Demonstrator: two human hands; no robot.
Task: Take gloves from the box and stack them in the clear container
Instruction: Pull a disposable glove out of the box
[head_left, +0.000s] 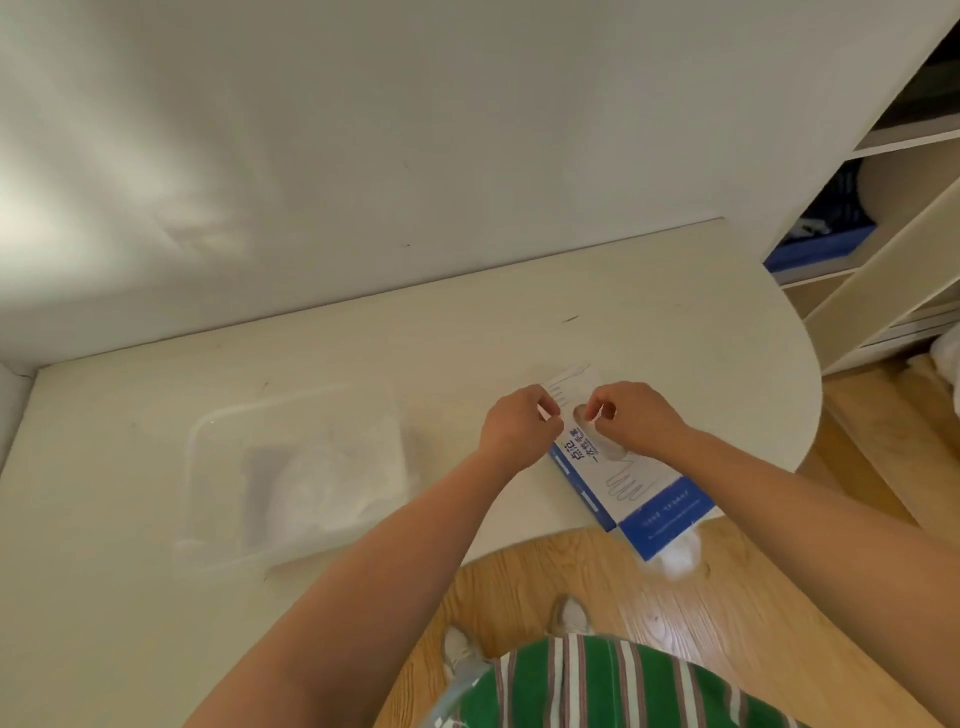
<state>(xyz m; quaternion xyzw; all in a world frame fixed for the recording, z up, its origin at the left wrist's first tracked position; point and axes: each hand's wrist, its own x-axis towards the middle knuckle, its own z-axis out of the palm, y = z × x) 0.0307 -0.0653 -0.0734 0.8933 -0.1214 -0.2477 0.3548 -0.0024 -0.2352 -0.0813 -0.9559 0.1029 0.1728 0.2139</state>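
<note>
head view, frame centre: left hand (519, 426) and right hand (631, 415) each pinch a clear glove (571, 387) above the blue-and-white box (631, 488).

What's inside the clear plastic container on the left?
A heap of thin translucent gloves lies in the clear plastic container; how many, and anything beneath them, is hidden.

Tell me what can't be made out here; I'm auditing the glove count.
Head view only.
Contents of the box: hidden by its top and the right hand.
Stacked gloves in the container: blurred, translucent, uncountable.
Pinched glove: lower part behind the left hand; one or several unclear.
</note>
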